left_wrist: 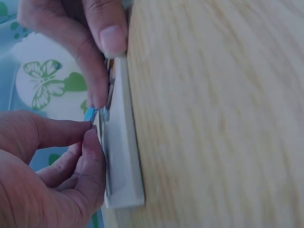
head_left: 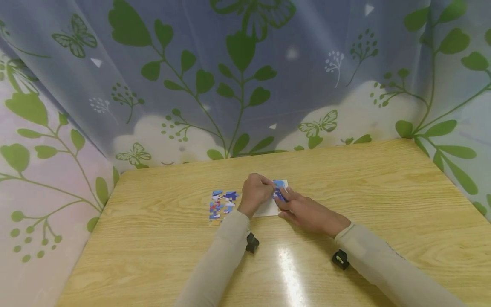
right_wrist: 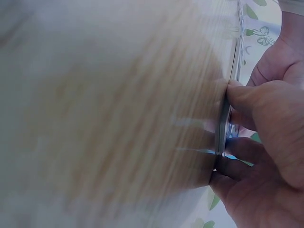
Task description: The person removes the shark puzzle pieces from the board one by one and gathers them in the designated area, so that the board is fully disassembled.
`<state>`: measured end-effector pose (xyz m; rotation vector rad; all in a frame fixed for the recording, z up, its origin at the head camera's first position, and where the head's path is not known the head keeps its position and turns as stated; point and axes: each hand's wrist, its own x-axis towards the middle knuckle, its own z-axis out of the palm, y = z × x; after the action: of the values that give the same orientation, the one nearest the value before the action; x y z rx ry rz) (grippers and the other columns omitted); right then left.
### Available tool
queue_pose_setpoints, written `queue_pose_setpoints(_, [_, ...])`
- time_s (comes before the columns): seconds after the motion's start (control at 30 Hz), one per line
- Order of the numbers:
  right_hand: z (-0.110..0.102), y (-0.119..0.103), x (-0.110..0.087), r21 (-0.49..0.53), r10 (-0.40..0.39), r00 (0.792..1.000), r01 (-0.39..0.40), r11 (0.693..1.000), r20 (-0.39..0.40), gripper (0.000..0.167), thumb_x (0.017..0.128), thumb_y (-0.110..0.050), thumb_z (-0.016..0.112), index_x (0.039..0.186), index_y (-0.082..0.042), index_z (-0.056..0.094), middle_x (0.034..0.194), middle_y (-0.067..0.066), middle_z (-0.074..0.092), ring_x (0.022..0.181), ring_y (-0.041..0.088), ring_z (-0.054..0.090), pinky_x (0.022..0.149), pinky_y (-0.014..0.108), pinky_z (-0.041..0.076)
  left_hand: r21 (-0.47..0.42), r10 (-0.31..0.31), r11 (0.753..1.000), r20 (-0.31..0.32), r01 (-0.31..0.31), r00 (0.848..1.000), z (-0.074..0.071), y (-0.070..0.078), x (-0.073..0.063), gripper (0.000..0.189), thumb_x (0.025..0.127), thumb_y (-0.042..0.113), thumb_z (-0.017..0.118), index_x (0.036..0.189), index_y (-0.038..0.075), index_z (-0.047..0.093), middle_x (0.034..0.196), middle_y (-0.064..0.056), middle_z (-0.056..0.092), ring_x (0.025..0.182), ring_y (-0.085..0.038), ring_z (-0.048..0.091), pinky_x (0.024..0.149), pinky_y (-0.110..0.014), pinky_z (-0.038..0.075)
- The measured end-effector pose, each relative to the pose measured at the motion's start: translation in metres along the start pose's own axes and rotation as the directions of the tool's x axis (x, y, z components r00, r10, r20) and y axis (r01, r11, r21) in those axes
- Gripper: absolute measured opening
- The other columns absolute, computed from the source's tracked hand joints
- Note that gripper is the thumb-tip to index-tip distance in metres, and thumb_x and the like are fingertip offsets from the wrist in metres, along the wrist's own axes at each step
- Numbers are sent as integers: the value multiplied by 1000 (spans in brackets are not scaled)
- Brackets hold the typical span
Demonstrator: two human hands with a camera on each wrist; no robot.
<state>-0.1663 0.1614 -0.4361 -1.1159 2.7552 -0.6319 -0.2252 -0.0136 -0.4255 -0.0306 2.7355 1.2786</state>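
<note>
My left hand (head_left: 255, 192) is over the white puzzle board (head_left: 268, 209), and in the left wrist view its thumb and index finger pinch a small blue puzzle piece (left_wrist: 89, 114). From the right side, my right hand (head_left: 308, 211) rests on the board with fairly straight fingers; its thumb touches the board's rim in the right wrist view. Between the hands, blue fitted pieces (head_left: 280, 184) cover the far right part of the board, partly hidden by fingers. Loose jigsaw pieces (head_left: 216, 207) in blue, white and red lie left of the left hand.
Everything lies on a light wood-grain table (head_left: 161, 247). A curtain (head_left: 199, 85) printed with leaves and butterflies hangs along the table's far edge. Black wrist mounts (head_left: 252, 243) sit under both sleeves.
</note>
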Motion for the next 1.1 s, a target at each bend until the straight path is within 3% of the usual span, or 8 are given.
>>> queue_pose_setpoints(0.47, [-2, -2, 0, -27, 20, 1000, -20, 999, 19, 47, 107, -16, 53, 144, 12, 46, 151, 41, 30, 141, 56, 28, 110, 58, 36, -49, 57, 997, -28, -58, 998, -36, -25, -5, 13, 85, 7, 68, 85, 8, 81, 97, -4, 76, 94, -23, 67, 78, -37, 55])
queue_pose_setpoints(0.77, [-1, -2, 0, -14, 16, 1000, -16, 1000, 12, 48, 106, -16, 54, 144, 13, 45, 151, 41, 30, 141, 55, 28, 111, 58, 35, -61, -3, 998, -16, 2, 1000, -58, -40, -11, 18, 83, 3, 64, 90, 9, 80, 105, -5, 75, 98, -24, 67, 81, -38, 57])
queue_pose_setpoints(0.9, [-1, -2, 0, -11, 28, 1000, -28, 1000, 14, 49, 106, -17, 54, 145, 12, 44, 152, 40, 30, 142, 54, 27, 111, 58, 34, -75, 0, 997, -23, -2, 1000, -64, -46, -13, 16, 82, 1, 66, 87, 6, 80, 104, -7, 75, 89, -23, 68, 73, -35, 57])
queue_pose_setpoints(1.1, [-1, -2, 0, -22, 17, 1000, -17, 1000, 11, 48, 106, -16, 54, 144, 12, 45, 151, 41, 30, 141, 55, 29, 110, 59, 36, -55, -52, 997, -10, 51, 999, -70, -51, -14, 13, 84, 5, 68, 88, 8, 80, 101, -7, 75, 74, -22, 67, 62, -31, 55])
